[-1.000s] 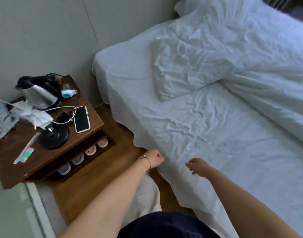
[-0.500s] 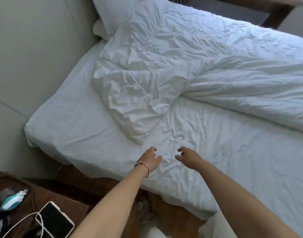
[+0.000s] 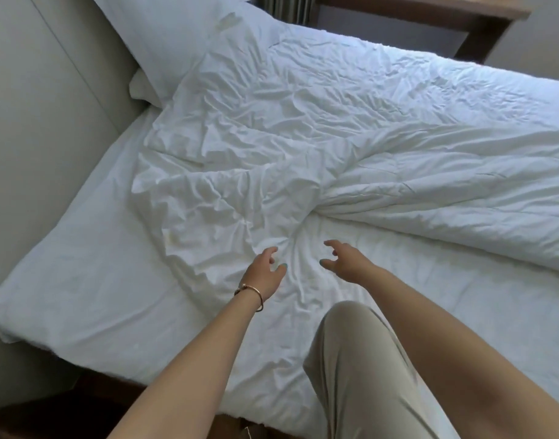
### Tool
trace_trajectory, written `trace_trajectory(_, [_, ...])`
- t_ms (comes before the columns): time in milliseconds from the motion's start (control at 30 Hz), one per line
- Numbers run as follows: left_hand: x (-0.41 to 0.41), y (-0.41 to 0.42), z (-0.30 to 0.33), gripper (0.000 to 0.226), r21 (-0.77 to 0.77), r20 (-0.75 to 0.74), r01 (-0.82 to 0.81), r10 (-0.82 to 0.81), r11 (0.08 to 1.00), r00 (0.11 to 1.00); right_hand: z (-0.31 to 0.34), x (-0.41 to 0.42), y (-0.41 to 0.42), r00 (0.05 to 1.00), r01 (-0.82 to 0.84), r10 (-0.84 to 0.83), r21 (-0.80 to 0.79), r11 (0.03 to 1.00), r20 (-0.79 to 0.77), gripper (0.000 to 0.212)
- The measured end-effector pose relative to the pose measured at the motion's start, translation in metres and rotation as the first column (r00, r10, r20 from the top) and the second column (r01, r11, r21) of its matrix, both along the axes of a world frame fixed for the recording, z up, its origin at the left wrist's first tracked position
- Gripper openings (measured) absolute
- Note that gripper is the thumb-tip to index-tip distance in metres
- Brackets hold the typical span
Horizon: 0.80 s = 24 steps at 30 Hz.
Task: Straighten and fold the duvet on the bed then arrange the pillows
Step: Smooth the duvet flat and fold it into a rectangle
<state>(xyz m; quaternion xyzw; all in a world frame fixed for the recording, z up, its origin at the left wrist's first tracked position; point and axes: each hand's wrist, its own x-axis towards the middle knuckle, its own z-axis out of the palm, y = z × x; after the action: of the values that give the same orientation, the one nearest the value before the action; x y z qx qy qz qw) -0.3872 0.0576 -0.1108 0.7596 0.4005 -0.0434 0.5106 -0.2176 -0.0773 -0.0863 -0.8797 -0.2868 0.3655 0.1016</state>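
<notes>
A crumpled white duvet (image 3: 303, 147) lies bunched across the bed (image 3: 91, 280), its near corner reaching toward me. A white pillow (image 3: 176, 36) leans against the headboard at the far left, partly under the duvet. My left hand (image 3: 265, 275), with a bracelet on the wrist, hovers just at the duvet's near corner, fingers loosely spread and holding nothing. My right hand (image 3: 344, 259) reaches beside it over the wrinkled sheet, fingers slightly curled, also holding nothing. My knee in beige trousers (image 3: 351, 359) is up on the mattress.
A padded grey headboard wall (image 3: 34, 122) runs along the left. A wooden desk (image 3: 430, 11) stands beyond the bed's far side, next to a curtain. Dark wooden floor shows at the bottom left.
The view has swung from the nightstand onto the bed. Both hands have moved forward over the mattress toward the duvet's corner, and my knee has come onto the bed.
</notes>
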Motion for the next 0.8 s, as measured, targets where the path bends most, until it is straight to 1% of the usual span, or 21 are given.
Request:
trace_trajectory(100, [0.049, 0.026, -0.017, 0.04, 0.026, 0.031, -0.074, 0.073, 0.997, 0.997, -0.012, 0.064, 0.044, 1.0, -0.014, 0.015, 0.067, 0.998, -0.01, 0.064])
trace_trajectory(133, [0.07, 0.034, -0.028, 0.04, 0.051, 0.047, -0.089, 0.086, 0.995, 0.995, -0.019, 0.086, 0.061, 1.0, -0.025, 0.026, 0.097, 0.995, -0.004, 0.066])
trace_trajectory(167, [0.093, 0.042, -0.039, 0.045, 0.094, 0.057, -0.097, 0.092, 0.991, 0.994, -0.029, 0.109, 0.078, 0.998, -0.056, 0.053, 0.126, 0.99, 0.023, 0.07])
trace_trajectory(200, [0.119, 0.049, -0.051, 0.055, 0.146, 0.047, -0.091, 0.085, 0.985, 0.995, -0.041, 0.131, 0.096, 0.993, -0.107, 0.098, 0.15, 0.983, 0.063, 0.073])
trace_trajectory(233, [0.145, 0.056, -0.064, 0.068, 0.21, 0.003, -0.06, 0.061, 0.976, 0.998, -0.053, 0.153, 0.113, 0.981, -0.175, 0.158, 0.169, 0.97, 0.111, 0.078])
trace_trajectory(267, [0.169, 0.063, -0.075, 0.079, 0.257, -0.075, -0.02, 0.04, 0.966, 0.996, -0.064, 0.173, 0.128, 0.962, -0.249, 0.222, 0.179, 0.952, 0.157, 0.083])
trace_trajectory(333, [0.21, 0.076, -0.093, 0.093, 0.241, -0.255, 0.007, 0.056, 0.971, 0.965, -0.082, 0.206, 0.152, 0.917, -0.376, 0.337, 0.175, 0.91, 0.216, 0.093])
trace_trajectory(367, [0.224, 0.082, -0.099, 0.1, 0.235, -0.309, 0.0, 0.075, 0.972, 0.948, -0.09, 0.217, 0.16, 0.896, -0.418, 0.373, 0.17, 0.893, 0.243, 0.098])
trace_trajectory(433, [0.243, 0.098, -0.103, 0.105, 0.292, -0.365, 0.023, 0.089, 0.956, 0.927, -0.099, 0.235, 0.17, 0.862, -0.476, 0.424, 0.158, 0.865, 0.276, 0.106])
trace_trajectory(467, [0.247, 0.109, -0.105, 0.101, 0.319, -0.36, 0.048, 0.074, 0.947, 0.93, -0.099, 0.244, 0.176, 0.851, -0.5, 0.453, 0.143, 0.854, 0.265, 0.109])
trace_trajectory(500, [0.249, 0.121, -0.102, 0.098, 0.34, -0.305, 0.046, 0.064, 0.939, 0.95, -0.099, 0.254, 0.181, 0.842, -0.521, 0.484, 0.125, 0.844, 0.239, 0.11])
trace_trajectory(567, [0.241, 0.145, -0.089, 0.095, 0.351, -0.147, -0.027, 0.083, 0.936, 0.986, -0.093, 0.271, 0.189, 0.822, -0.559, 0.531, 0.118, 0.82, 0.204, 0.11])
trace_trajectory(600, [0.234, 0.158, -0.078, 0.093, 0.341, -0.095, -0.077, 0.116, 0.937, 0.989, -0.087, 0.278, 0.195, 0.811, -0.576, 0.544, 0.132, 0.807, 0.214, 0.109])
trace_trajectory(633, [0.227, 0.173, -0.065, 0.09, 0.343, -0.08, -0.084, 0.118, 0.936, 0.99, -0.082, 0.284, 0.201, 0.802, -0.588, 0.55, 0.144, 0.796, 0.232, 0.107])
trace_trajectory(667, [0.22, 0.19, -0.05, 0.086, 0.386, -0.078, -0.048, 0.084, 0.921, 0.993, -0.074, 0.289, 0.21, 0.806, -0.582, 0.54, 0.157, 0.798, 0.242, 0.105])
trace_trajectory(700, [0.218, 0.207, -0.035, 0.084, 0.471, -0.079, 0.024, 0.015, 0.882, 0.997, -0.066, 0.294, 0.22, 0.822, -0.559, 0.515, 0.169, 0.812, 0.245, 0.101])
trace_trajectory(767, [0.224, 0.241, -0.002, 0.086, 0.689, -0.115, 0.197, -0.163, 0.698, 0.98, -0.052, 0.304, 0.244, 0.847, -0.51, 0.459, 0.163, 0.845, 0.267, 0.087])
trace_trajectory(800, [0.23, 0.257, 0.016, 0.085, 0.748, -0.17, 0.292, -0.252, 0.596, 0.953, -0.044, 0.309, 0.256, 0.857, -0.482, 0.425, 0.165, 0.86, 0.29, 0.075])
